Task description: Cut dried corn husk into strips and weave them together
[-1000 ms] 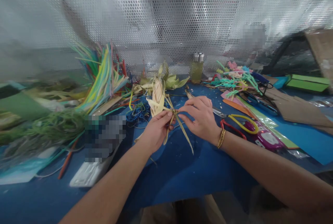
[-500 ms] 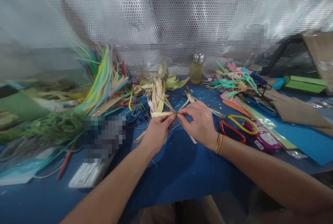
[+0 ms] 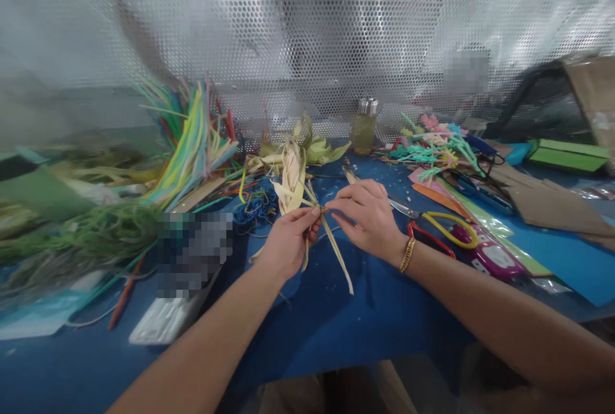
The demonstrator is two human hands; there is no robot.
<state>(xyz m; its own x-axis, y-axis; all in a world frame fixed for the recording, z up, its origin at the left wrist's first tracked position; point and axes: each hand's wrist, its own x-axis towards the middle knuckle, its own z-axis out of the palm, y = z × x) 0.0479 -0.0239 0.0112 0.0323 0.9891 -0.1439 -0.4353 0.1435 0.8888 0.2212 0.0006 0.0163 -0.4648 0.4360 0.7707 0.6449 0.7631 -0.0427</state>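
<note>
In the head view, the left hand [image 3: 291, 241] was held above the middle of the blue tabletop [image 3: 336, 337], its thumb and forefinger pinching narrow dried husk strips [image 3: 336, 252] close to where they crossed in a small knot. The right hand [image 3: 368, 215], with a gold bracelet [image 3: 407, 254] at the wrist, had its forefinger and thumb tips right beside that knot, the two slightly parted; whether they gripped a strip could not be told. One strip hung down from the knot between the hands toward the tabletop's front edge.

Just beyond the left hand stood a pale bundle of corn husk [image 3: 291, 177], with a tangle of blue cord [image 3: 257, 206] to its left and greener husk leaves [image 3: 324, 152] behind it. Near the tabletop's back edge, a bottle with a metal cap [image 3: 365, 132] stood upright before the perforated metal panel [image 3: 327, 29].

Scissors with yellow and red handles [image 3: 425, 216] lay just right of the right hand, near a magenta-and-white object [image 3: 500, 259]. Pipe-cleaner flowers [image 3: 439, 151] were heaped toward the back right corner; green stringy fibre [image 3: 106, 231] lay along the left side.
</note>
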